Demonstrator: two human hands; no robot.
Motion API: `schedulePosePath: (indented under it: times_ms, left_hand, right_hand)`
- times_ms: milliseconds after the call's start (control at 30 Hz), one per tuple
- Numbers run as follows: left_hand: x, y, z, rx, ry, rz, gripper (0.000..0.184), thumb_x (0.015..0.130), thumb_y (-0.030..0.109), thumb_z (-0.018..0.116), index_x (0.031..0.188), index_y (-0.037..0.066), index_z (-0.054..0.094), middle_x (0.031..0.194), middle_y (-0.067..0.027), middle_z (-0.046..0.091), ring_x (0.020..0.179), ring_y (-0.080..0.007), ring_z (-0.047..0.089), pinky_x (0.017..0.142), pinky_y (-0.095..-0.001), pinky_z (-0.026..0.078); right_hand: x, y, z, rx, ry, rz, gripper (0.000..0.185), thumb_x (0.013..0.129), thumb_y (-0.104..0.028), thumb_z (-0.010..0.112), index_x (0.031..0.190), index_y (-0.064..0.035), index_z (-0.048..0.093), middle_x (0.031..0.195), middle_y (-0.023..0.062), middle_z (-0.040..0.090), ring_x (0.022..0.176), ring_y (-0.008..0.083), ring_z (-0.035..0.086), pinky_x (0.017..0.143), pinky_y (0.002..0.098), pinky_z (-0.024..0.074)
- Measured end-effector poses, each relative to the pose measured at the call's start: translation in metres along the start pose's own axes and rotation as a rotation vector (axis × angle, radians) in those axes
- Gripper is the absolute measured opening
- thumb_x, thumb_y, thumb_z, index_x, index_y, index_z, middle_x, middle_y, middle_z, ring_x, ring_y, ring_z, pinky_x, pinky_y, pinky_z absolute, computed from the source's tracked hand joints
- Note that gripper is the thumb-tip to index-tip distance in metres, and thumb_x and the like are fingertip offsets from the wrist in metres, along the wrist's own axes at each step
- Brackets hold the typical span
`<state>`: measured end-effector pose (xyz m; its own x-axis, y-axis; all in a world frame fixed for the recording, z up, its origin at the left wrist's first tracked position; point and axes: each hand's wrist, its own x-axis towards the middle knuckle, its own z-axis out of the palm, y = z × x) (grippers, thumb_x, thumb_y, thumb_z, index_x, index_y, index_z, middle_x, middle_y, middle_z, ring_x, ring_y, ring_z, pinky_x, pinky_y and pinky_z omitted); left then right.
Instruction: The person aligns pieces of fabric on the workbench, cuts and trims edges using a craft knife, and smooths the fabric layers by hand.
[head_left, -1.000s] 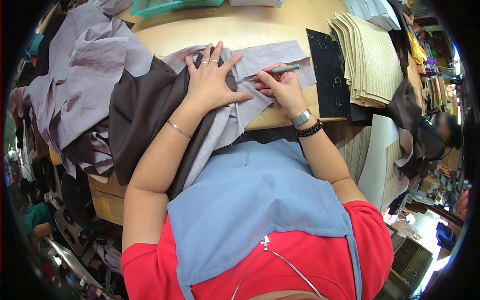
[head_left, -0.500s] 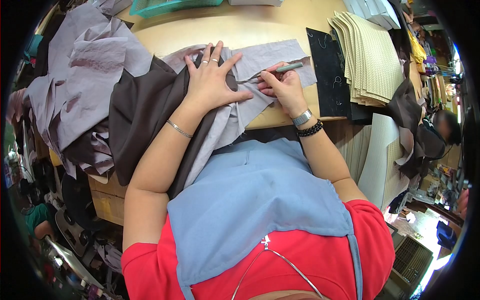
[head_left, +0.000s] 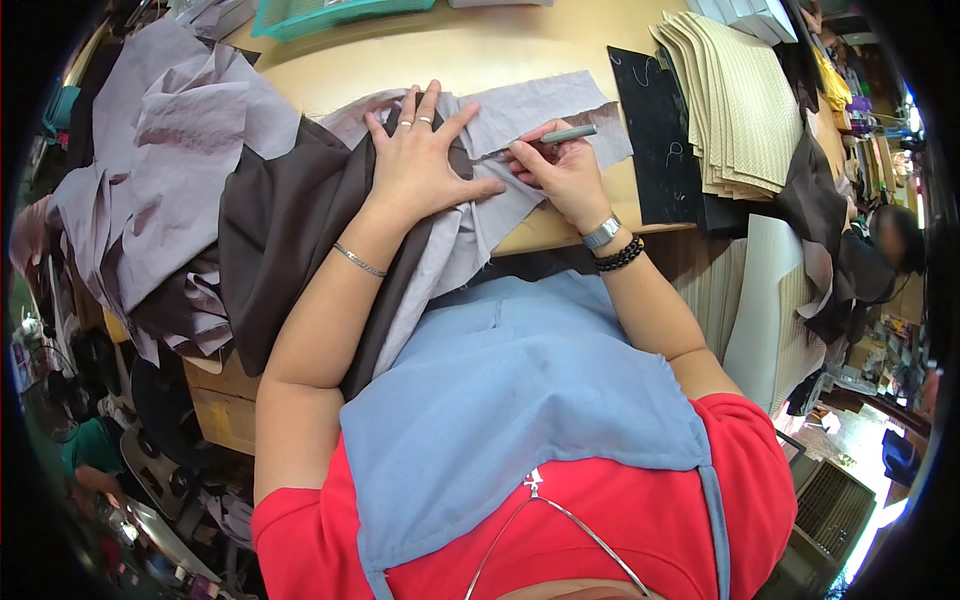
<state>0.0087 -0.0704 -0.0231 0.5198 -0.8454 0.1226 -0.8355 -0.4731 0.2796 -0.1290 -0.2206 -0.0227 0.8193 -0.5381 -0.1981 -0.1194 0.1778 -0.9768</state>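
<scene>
My left hand (head_left: 418, 165) lies spread flat on a dark brown cloth (head_left: 290, 200) and the pale lilac-grey fabric (head_left: 540, 100) beside it. Its thumb points right across the lilac piece. In my right hand (head_left: 565, 175) is a slim pen-like tool (head_left: 568, 134) with a grey-green barrel, gripped between thumb and fingers. The barrel's end sticks out to the right; the working tip is near the lilac fabric, left of the fingers, and too fine to make out. A torn-looking edge of lilac cloth lies beneath this hand.
More lilac fabric (head_left: 190, 130) is heaped at the left. To the right lie a black board (head_left: 655, 150) with loose threads and a stack of cream textured sheets (head_left: 735, 110). A teal basket (head_left: 340, 18) stands at the back of the wooden table (head_left: 400, 65). Another person (head_left: 880, 250) is at far right.
My right hand has shifted slightly, and the tool's barrel sits a little further left. My left hand stays pressed on the cloth. The whole view has moved slightly.
</scene>
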Motion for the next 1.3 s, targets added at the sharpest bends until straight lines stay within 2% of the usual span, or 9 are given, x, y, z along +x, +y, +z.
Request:
schedulePosePath:
  times_ms: [133, 433, 533, 633, 833, 933, 1033, 1167, 1300]
  left_hand:
    - [0.000, 0.000, 0.000, 0.001, 0.001, -0.002, 0.101, 0.056, 0.075, 0.073, 0.143, 0.030, 0.049, 0.156, -0.0190, 0.028, 0.145, -0.0388, 0.024, 0.106, -0.0746, 0.012]
    - [-0.001, -0.002, 0.004, -0.008, 0.040, 0.031, 0.099, 0.056, 0.076, 0.071, 0.141, 0.028, 0.051, 0.154, -0.0214, 0.030, 0.145, -0.0370, 0.025, 0.105, -0.0752, 0.012]
    - [0.000, -0.002, 0.004, -0.011, 0.034, 0.026, 0.099, 0.056, 0.076, 0.071, 0.140, 0.028, 0.052, 0.154, -0.0215, 0.031, 0.145, -0.0370, 0.025, 0.105, -0.0758, 0.012]
    - [0.000, 0.000, 0.001, 0.008, -0.004, 0.003, 0.102, 0.056, 0.079, 0.071, 0.142, 0.031, 0.049, 0.157, -0.0177, 0.027, 0.146, -0.0369, 0.022, 0.106, -0.0752, 0.010]
    - [0.000, 0.001, -0.002, 0.005, -0.032, -0.001, 0.103, 0.056, 0.081, 0.070, 0.143, 0.031, 0.048, 0.157, -0.0192, 0.027, 0.146, -0.0376, 0.023, 0.105, -0.0761, 0.010]
    - [0.000, -0.001, 0.002, -0.010, 0.011, 0.017, 0.101, 0.055, 0.077, 0.071, 0.142, 0.029, 0.049, 0.155, -0.0213, 0.028, 0.146, -0.0372, 0.023, 0.104, -0.0767, 0.010]
    - [0.000, -0.002, 0.003, -0.018, 0.007, 0.015, 0.102, 0.055, 0.077, 0.071, 0.142, 0.029, 0.049, 0.156, -0.0213, 0.028, 0.146, -0.0374, 0.023, 0.104, -0.0767, 0.010]
    - [0.000, 0.000, 0.000, -0.001, -0.015, -0.002, 0.104, 0.056, 0.078, 0.071, 0.144, 0.031, 0.046, 0.157, -0.0193, 0.026, 0.146, -0.0376, 0.022, 0.105, -0.0760, 0.009]
    - [-0.001, -0.001, 0.002, -0.007, 0.001, 0.010, 0.103, 0.055, 0.077, 0.072, 0.143, 0.029, 0.048, 0.156, -0.0204, 0.027, 0.146, -0.0374, 0.023, 0.105, -0.0766, 0.009]
  right_hand:
    - [0.001, 0.000, -0.003, -0.047, -0.028, 0.006, 0.017, 0.091, -0.011, 0.069, 0.099, -0.0033, 0.057, 0.089, 0.0085, 0.068, 0.075, 0.0102, 0.066, 0.064, 0.0208, 0.0556]
    - [0.005, -0.004, 0.000, -0.037, -0.069, 0.050, 0.014, 0.090, -0.013, 0.070, 0.094, -0.0067, 0.058, 0.088, 0.0077, 0.071, 0.071, 0.0075, 0.064, 0.058, 0.0184, 0.0497]
    - [0.006, -0.007, -0.004, -0.021, -0.061, 0.125, 0.015, 0.090, -0.015, 0.070, 0.093, -0.0075, 0.058, 0.088, 0.0074, 0.071, 0.070, 0.0068, 0.064, 0.058, 0.0175, 0.0492]
    - [0.007, -0.006, -0.005, -0.021, -0.067, 0.114, 0.015, 0.090, -0.015, 0.071, 0.093, -0.0081, 0.058, 0.089, 0.0074, 0.071, 0.069, 0.0065, 0.063, 0.058, 0.0174, 0.0490]
    - [0.008, -0.011, -0.011, 0.048, -0.119, 0.177, 0.016, 0.090, -0.016, 0.071, 0.095, -0.0091, 0.058, 0.089, 0.0078, 0.071, 0.071, 0.0070, 0.065, 0.060, 0.0185, 0.0519]
    - [0.006, -0.012, -0.015, 0.023, -0.141, 0.164, 0.015, 0.091, -0.013, 0.069, 0.096, -0.0077, 0.057, 0.093, 0.0092, 0.071, 0.076, 0.0099, 0.067, 0.066, 0.0211, 0.0549]
    - [0.001, 0.002, -0.012, 0.127, -0.144, 0.006, 0.015, 0.091, -0.011, 0.069, 0.094, -0.0045, 0.056, 0.093, 0.0092, 0.070, 0.082, 0.0114, 0.067, 0.072, 0.0235, 0.0560]
    - [-0.004, 0.012, -0.009, 0.080, -0.100, -0.118, 0.013, 0.091, -0.008, 0.068, 0.094, -0.0019, 0.056, 0.093, 0.0088, 0.068, 0.086, 0.0128, 0.068, 0.074, 0.0247, 0.0567]
    - [-0.002, 0.009, -0.010, 0.050, -0.121, -0.107, 0.013, 0.091, -0.006, 0.067, 0.094, -0.0013, 0.056, 0.093, 0.0100, 0.068, 0.087, 0.0138, 0.069, 0.076, 0.0261, 0.0575]
